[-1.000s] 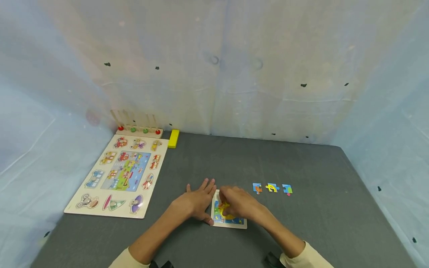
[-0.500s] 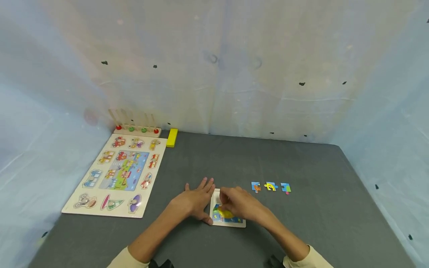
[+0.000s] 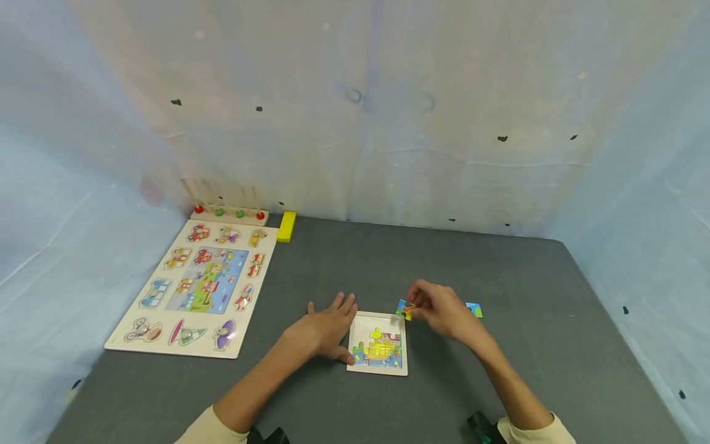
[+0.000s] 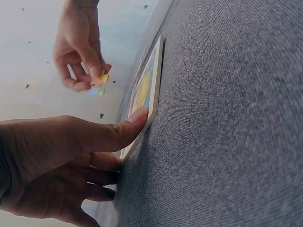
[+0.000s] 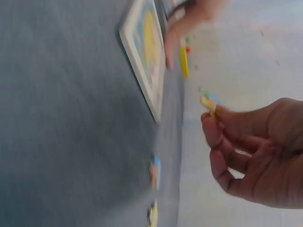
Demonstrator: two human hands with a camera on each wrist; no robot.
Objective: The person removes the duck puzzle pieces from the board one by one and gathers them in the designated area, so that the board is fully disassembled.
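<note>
A small wooden puzzle tray point(image 3: 368, 323) lies on the table, its lower part filled with yellow, blue and green jigsaw pieces and its upper part bare wood. My left hand point(image 3: 327, 335) lies with spread fingers along the tray's left side; the thumb rests on the rim, as the left wrist view shows. My right hand point(image 3: 446, 314) is raised beyond the tray's top right corner. Between thumb and fingertips it pinches a blue, yellow and green jigsaw piece point(image 5: 208, 101). Below it, in the right wrist view, lie a blue-orange piece point(image 5: 155, 171) and a yellow piece point(image 5: 153, 214).
Another loose jigsaw piece point(image 3: 475, 309) shows right of my right hand. At the left lies a large knob puzzle board point(image 3: 177, 340). Behind it stand a pegged wooden base point(image 3: 230, 216) and a yellow block point(image 3: 286, 227). Plastic sheeting point(image 3: 355, 154) encloses the table.
My right hand has moved up and right, off the tray, and a jigsaw piece shows in its fingertips. The tray's bare upper part has come into view. My left hand stays at the tray.
</note>
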